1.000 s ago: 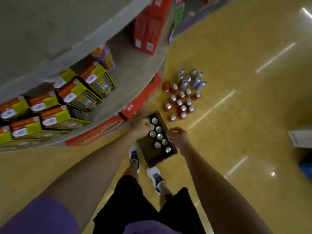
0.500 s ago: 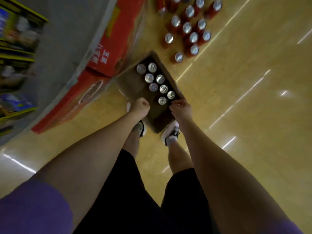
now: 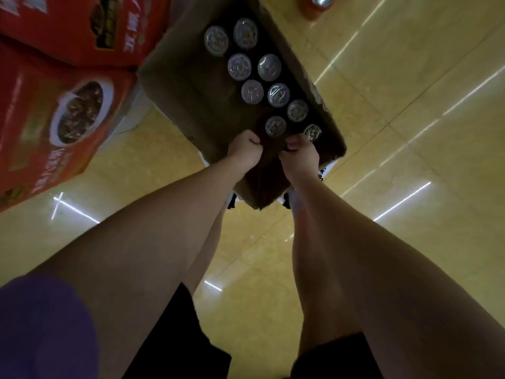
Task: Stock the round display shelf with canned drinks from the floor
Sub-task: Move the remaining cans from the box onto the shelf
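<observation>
I'm looking straight down past both forearms at a brown box (image 3: 191, 86), center-top of frame, sitting on the yellow floor (image 3: 396, 105). Cans (image 3: 252, 91) inside it, approx nine silver tops visible, in two staggered rows along the box's right side, running from top center down toward the hands. Left half of the box interior looks bare cardboard.

L hand (image 3: 244, 150) is at the box's near end, fingers curled tight into a fist; looks like it grips the cardboard edge or flap, but the contact is hidden under the knuckles, so can't tell for sure. R hand (image 3: 300, 154) is just beside it, also curled, fingertips pinching something dark at the box edge right below the nearest two cans. Can't tell if that's cardboard or wrap.

Red cartons (image 3: 62, 105) w/ a food-bowl print fill the upper left, touching or nearly touching the box's left corner. One more red can (image 3: 318, 5) is on the floor at the top edge, right of the box, partly cut off. White shoes (image 3: 289, 198) peek out under the box's near corner. Purple sleeve (image 3: 46, 324) lower left, black shorts (image 3: 177, 346) along the bottom.
</observation>
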Available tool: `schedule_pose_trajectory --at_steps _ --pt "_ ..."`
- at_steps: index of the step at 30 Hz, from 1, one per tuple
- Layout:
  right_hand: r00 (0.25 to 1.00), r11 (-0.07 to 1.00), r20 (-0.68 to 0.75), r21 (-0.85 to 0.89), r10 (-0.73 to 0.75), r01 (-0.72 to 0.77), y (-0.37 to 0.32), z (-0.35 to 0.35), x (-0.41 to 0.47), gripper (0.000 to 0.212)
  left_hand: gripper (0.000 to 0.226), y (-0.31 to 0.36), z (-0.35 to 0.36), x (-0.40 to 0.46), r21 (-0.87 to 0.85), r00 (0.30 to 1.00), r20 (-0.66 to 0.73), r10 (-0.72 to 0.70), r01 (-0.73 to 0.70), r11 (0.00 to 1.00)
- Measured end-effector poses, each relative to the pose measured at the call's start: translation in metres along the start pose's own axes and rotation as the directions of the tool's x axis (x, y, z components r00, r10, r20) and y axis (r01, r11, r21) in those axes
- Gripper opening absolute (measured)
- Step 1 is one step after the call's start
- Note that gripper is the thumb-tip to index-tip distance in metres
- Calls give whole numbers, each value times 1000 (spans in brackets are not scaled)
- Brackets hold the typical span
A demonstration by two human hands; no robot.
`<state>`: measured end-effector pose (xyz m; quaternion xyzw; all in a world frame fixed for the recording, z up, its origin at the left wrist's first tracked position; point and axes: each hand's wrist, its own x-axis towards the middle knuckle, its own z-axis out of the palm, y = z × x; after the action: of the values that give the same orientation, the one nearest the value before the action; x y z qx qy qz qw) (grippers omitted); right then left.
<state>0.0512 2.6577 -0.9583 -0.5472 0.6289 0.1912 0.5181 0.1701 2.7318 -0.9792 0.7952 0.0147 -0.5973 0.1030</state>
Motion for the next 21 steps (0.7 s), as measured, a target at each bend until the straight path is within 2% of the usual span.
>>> schedule_pose_trajectory --at_steps 5,8,10,14,18,21 --pt "1000 999 11 -42 -8 8 8 24 47 37 21 5 11 47 -31 1000 -30 -6 5 1000" --pt "993 976 -10 -184 -118 114 12 40 68 54 26 -1 11 71 -10 999 -33 15 -15 1000" --pt "985 946 31 -274 -170 172 11 50 78 64 25 -8 10 85 12 999 -31 26 -26 1000" --pt "982 882 58 -433 -179 186 10 67 93 68 17 -21 2 107 63 999 26 38 -40 997" --pt "965 739 26 -637 -263 219 10 72 98 63 21 -30 -6 121 94 998 48 40 -44 995" --pt "956 607 91 -755 -279 249 6 68 101 65 22 -31 -7 123 108 997 56 46 -51 993"
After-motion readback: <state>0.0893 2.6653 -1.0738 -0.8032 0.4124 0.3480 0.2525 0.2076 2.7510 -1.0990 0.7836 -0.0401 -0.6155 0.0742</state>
